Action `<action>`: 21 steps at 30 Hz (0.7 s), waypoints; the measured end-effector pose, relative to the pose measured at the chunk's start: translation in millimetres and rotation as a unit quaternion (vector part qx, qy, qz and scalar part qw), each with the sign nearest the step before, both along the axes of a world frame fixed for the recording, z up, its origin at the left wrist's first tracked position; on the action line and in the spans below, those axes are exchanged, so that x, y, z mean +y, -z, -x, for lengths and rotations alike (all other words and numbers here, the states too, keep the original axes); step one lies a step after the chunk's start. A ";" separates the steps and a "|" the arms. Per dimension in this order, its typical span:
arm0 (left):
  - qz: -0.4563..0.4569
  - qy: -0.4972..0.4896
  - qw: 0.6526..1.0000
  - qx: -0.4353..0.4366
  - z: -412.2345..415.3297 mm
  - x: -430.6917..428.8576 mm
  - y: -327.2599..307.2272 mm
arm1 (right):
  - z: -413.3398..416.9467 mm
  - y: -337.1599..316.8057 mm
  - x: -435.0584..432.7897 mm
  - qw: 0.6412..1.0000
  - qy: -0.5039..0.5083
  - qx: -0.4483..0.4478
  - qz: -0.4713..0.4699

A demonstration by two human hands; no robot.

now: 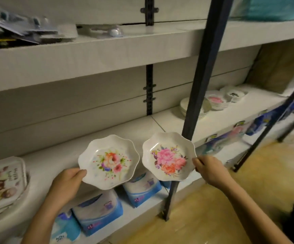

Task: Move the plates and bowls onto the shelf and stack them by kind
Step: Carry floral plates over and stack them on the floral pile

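white floral plates (109, 162), blue packs (98, 215)

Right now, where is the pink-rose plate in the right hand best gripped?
Its scalloped rim, from the right side: the pink-rose plate is shallow with a raised, wavy lip, and the right hand pinches that edge, thumb on top.

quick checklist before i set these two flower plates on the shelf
1. Left hand grips the orange-flower plate by its rim: ok.
2. Right hand grips the pink-flower plate by its rim: ok.
3. Both plates share one print: not ok, they differ.
4. Bare shelf board behind the plates: ok.
5. Pink-flower stack on the shelf matches the right hand's plate: cannot tell, it is blurred.
6. Clear path to that stack: not ok, the dark post stands in between.
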State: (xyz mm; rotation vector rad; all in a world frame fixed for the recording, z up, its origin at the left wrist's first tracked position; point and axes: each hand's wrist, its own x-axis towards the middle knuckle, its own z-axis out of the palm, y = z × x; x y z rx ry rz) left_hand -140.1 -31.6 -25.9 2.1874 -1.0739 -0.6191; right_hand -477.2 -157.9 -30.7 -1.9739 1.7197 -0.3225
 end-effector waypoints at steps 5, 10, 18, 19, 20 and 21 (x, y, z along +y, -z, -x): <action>-0.001 0.087 0.996 0.007 83.7 -47.4 8.2 | 92.3 3.3 -14.5 0.998 0.053 0.021 -0.013; -0.001 0.140 0.990 0.020 150.6 -94.9 9.6 | 171.1 8.7 -29.1 0.992 0.119 0.036 -0.020; -0.018 0.185 0.982 -0.015 234.4 -143.3 13.9 | 252.0 18.7 -59.8 0.978 0.207 0.019 -0.029; -0.015 0.190 0.981 -0.018 244.1 -150.9 12.9 | 260.4 20.7 -65.1 0.976 0.215 0.016 -0.030; -0.011 0.192 0.981 -0.020 252.7 -158.9 11.6 | 267.9 22.0 -70.4 0.975 0.218 0.016 -0.033; -0.007 0.193 0.981 -0.020 260.7 -167.3 9.8 | 274.6 22.9 -76.0 0.975 0.220 0.018 -0.035</action>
